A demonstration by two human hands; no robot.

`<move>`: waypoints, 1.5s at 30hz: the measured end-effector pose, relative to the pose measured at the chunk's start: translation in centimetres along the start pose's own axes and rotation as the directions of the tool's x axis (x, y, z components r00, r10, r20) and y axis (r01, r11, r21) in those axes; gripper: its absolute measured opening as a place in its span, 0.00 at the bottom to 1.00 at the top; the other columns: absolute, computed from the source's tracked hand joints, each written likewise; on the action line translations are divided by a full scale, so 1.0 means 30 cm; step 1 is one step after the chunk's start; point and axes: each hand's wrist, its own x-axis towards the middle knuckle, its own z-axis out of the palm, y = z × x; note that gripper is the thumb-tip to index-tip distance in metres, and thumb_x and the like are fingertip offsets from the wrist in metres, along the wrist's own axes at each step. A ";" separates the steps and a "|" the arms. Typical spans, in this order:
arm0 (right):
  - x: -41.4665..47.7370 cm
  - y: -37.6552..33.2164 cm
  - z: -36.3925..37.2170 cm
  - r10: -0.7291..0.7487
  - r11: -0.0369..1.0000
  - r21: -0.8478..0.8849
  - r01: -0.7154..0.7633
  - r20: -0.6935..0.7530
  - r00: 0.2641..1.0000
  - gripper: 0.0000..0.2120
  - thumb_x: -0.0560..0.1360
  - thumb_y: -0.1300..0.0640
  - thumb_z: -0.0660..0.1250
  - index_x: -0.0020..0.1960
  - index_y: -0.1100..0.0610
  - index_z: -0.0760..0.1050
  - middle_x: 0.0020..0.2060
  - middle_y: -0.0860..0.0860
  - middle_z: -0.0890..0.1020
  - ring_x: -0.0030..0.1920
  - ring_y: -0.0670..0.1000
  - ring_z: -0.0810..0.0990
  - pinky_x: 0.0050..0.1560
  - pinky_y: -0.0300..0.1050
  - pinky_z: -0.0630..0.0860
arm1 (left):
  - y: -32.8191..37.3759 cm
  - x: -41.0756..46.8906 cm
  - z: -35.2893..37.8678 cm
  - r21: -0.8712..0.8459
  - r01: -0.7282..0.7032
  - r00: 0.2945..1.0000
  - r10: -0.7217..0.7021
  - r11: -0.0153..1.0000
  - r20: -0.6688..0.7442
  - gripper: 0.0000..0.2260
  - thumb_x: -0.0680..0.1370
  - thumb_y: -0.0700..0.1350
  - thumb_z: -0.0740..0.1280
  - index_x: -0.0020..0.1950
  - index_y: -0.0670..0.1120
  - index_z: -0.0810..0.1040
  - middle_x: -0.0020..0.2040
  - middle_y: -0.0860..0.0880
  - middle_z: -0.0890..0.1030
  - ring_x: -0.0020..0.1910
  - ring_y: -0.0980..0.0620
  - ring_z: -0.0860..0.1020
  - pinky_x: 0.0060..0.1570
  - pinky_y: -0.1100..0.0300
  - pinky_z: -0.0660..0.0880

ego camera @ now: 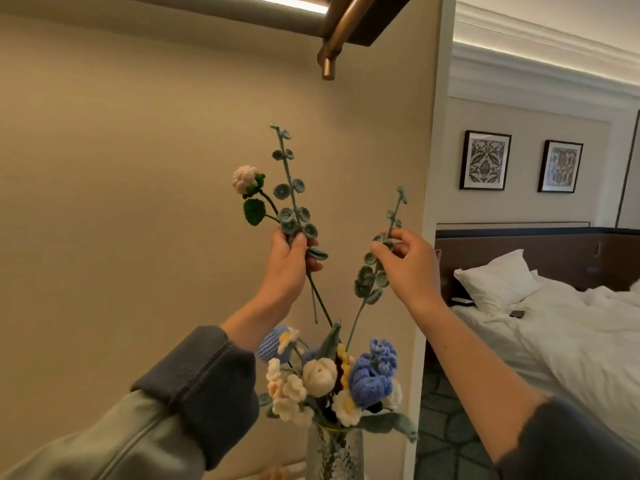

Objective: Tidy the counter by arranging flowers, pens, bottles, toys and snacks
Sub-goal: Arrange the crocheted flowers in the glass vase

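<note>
Head view, tilted upward, both arms raised before a beige wall panel (pixel 138 202). Grips two crocheted stems together in the left hand (pixel 289 261), fingers and thumb curled round them: a pale pink rose (pixel 245 179) with one dark green leaf, leaning left, and a tall leafy sprig (pixel 287 192) of round grey-green discs, rising above the rose. Leaves both stem ends hanging below the fist, over the bouquet (pixel 370 375); shorter end plainly in the air, longer one possibly touching the blooms, hard to tell.

Pinches a second leafy sprig (pixel 372 282) in the right hand (pixel 408 265), thumb and fingertips closed on its upper part, tip sticking up past the knuckles. Below the pinch, stem slanting down and leftward into the middle of the bouquet. Holds the two hands near each other but apart, at about the same height, above the flowers.

Bouquet of blue, white, cream and yellow crocheted blooms standing in a glass vase (pixel 334 452) at the bottom edge, between the forearms. Grey-green sleeve (pixel 156 427) with a dark cuff on the left arm.

Overhead, a brass rail (pixel 332 39). Rightward, past the panel edge: a bed (pixel 571 341) with a white pillow (pixel 498 278), and two framed prints (pixel 485 160) on the far wall.
</note>
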 end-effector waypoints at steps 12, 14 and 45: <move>-0.028 0.074 0.018 0.228 0.953 -0.256 -0.161 0.259 0.939 0.15 0.71 0.50 0.74 0.55 0.52 0.76 0.45 0.51 0.81 0.48 0.53 0.82 0.53 0.55 0.80 | -0.093 -0.013 0.030 0.050 0.116 0.985 -0.122 0.992 0.122 0.07 0.84 0.42 0.54 0.60 0.42 0.67 0.46 0.47 0.76 0.37 0.52 0.77 0.50 0.47 0.80; -0.045 0.096 0.029 0.298 0.941 -0.261 -0.217 0.328 0.896 0.11 0.70 0.52 0.75 0.47 0.52 0.74 0.44 0.56 0.81 0.45 0.56 0.83 0.48 0.57 0.82 | -0.112 -0.024 0.027 0.070 0.122 0.983 -0.130 0.990 0.132 0.07 0.84 0.42 0.55 0.59 0.42 0.68 0.47 0.47 0.76 0.38 0.52 0.78 0.49 0.48 0.81; 0.005 -0.213 0.098 -0.152 0.968 0.230 0.104 0.202 0.967 0.10 0.75 0.56 0.71 0.55 0.48 0.78 0.47 0.50 0.84 0.50 0.49 0.83 0.54 0.48 0.81 | -0.018 -0.100 0.036 0.093 -0.020 0.974 -0.001 0.995 0.227 0.06 0.84 0.41 0.53 0.57 0.47 0.68 0.46 0.46 0.78 0.42 0.51 0.80 0.45 0.56 0.76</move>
